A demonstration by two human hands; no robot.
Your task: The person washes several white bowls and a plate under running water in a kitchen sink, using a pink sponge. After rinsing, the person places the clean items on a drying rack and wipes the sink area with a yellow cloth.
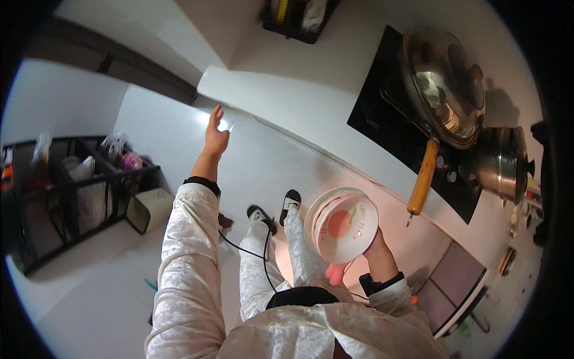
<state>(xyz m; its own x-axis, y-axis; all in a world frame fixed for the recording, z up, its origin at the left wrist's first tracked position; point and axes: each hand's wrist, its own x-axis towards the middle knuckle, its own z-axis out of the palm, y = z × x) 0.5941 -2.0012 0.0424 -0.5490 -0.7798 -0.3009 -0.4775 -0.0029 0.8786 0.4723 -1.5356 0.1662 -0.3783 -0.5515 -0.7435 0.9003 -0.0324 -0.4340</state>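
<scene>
My right hand [380, 252] grips a stack of bowls at its right rim, in front of my legs. The top white bowl [350, 244] bears a peach picture and lettering inside. Beneath it show pink rims and a wider pale dish [310, 224]. A pink two-lobed piece [335, 273] sticks out below the stack; what it belongs to is hidden. My left hand [217, 138] is stretched out ahead over the floor, holding nothing, with thumb and fingers apart. It is near the corner of the white countertop [278, 89] but apart from it.
On the right, a black Vatti cooktop [372, 119] carries a lidded wok [428, 85], its wooden handle [423, 179] jutting past the counter edge. A steel pot [500, 164] stands beside it. At left are a black rack [67, 184] and a bin [150, 208]. A black cable [244, 249] hangs before my legs.
</scene>
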